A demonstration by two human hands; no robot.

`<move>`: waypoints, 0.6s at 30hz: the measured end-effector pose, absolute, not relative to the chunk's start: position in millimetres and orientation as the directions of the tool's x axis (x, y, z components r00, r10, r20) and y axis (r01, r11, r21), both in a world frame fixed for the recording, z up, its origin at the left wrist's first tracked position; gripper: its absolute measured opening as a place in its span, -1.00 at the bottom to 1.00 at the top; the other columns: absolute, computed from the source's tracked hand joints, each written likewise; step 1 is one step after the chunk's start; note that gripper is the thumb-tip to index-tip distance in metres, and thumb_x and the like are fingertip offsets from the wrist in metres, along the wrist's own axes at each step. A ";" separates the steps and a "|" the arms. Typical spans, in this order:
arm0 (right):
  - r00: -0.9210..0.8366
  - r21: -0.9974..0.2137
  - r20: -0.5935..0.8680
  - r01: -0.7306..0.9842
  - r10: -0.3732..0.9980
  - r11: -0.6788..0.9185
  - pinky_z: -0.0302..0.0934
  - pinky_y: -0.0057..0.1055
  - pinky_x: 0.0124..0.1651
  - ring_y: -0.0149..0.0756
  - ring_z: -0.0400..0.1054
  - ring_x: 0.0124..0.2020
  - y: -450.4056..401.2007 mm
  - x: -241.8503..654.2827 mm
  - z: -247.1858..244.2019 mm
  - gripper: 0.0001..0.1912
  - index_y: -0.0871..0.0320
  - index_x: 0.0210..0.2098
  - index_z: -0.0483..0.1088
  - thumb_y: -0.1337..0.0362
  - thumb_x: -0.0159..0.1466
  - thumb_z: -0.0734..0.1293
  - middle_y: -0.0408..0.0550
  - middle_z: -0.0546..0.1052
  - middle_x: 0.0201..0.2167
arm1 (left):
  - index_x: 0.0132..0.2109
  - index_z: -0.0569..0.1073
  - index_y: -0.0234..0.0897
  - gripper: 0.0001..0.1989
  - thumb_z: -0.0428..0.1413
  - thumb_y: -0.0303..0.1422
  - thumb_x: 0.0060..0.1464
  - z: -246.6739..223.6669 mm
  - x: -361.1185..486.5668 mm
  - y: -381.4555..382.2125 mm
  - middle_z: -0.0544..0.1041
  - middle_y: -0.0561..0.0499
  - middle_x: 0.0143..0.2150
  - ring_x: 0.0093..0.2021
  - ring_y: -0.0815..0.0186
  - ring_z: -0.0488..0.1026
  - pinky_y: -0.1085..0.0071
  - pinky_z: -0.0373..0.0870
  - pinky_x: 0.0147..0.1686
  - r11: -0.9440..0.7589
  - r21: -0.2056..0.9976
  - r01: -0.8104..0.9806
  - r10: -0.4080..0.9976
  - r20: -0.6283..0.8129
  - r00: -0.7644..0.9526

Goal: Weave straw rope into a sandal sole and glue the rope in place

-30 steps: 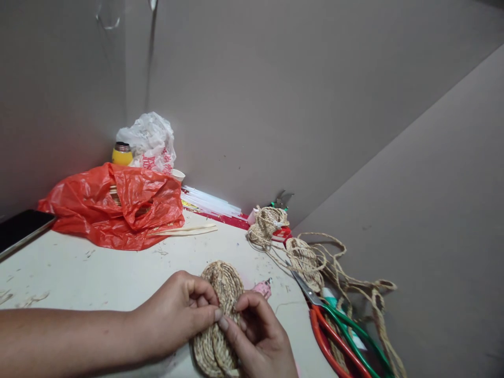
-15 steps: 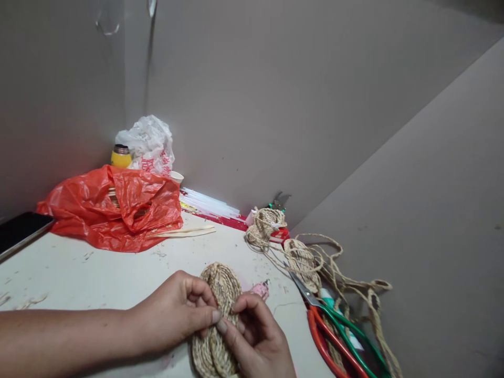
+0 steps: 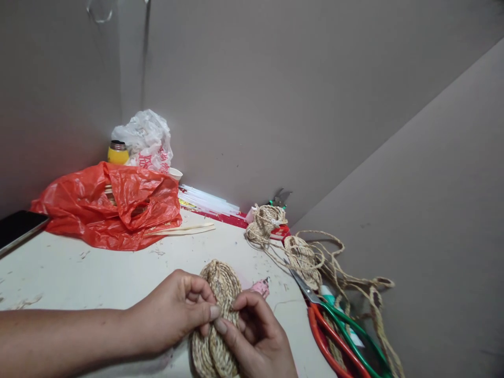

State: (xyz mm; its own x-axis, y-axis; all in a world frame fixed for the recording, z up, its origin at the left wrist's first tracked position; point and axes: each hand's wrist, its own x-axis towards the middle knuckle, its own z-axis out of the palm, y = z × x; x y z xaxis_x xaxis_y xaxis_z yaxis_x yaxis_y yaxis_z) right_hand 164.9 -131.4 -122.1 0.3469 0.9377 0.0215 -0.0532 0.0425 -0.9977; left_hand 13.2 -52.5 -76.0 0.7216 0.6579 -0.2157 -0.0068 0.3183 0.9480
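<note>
An oblong piece of coiled, braided straw cord (image 3: 220, 281) lies upright in the picture at the front of the table, narrowed at its middle. My left hand (image 3: 181, 310) pinches it there from the left, thumb and fingertips together. From the right, my right hand (image 3: 262, 336) grips the same spot, its thumb almost touching the left thumb. Whatever fine strand may be between the fingertips is too small to make out. Just behind my right hand sits a small pink object (image 3: 260, 286) with a dark tip, partly covered.
Scissors (image 3: 315, 299) with red and green handles lie at the right, among loose cord (image 3: 338, 268) and coiled cord bundles (image 3: 268, 223). A red plastic bag (image 3: 118, 205) stands at the back left, beside a phone (image 3: 23, 228). Translucent sticks (image 3: 208, 199) lie along the wall.
The view has shifted slightly. Both hands stay at the middle of the coiled cord piece, with only a tiny movement of the fingertips.
</note>
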 end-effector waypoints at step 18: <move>0.350 -0.999 -0.017 -0.033 0.937 -0.006 0.13 -0.46 -0.44 -0.36 0.24 -0.52 -134.5 163.9 -116.7 -0.62 0.04 -0.34 0.24 0.09 0.01 0.49 -0.25 0.35 -0.54 | -0.43 0.38 -0.34 -0.75 0.19 -0.22 -0.03 -78.5 10.7 -50.3 0.49 0.06 -0.55 -0.74 0.57 0.21 0.61 0.09 -0.73 0.334 0.942 0.014 0.604 -0.226 0.764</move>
State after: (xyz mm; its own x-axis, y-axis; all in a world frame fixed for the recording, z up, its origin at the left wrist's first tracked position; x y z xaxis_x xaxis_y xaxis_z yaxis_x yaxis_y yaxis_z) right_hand 163.9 -134.5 -116.7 0.3501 0.9366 -0.0167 -0.0328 -0.0056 -0.9994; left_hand 10.7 -50.3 -78.5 0.7640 0.6045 -0.2257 0.0140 0.3342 0.9424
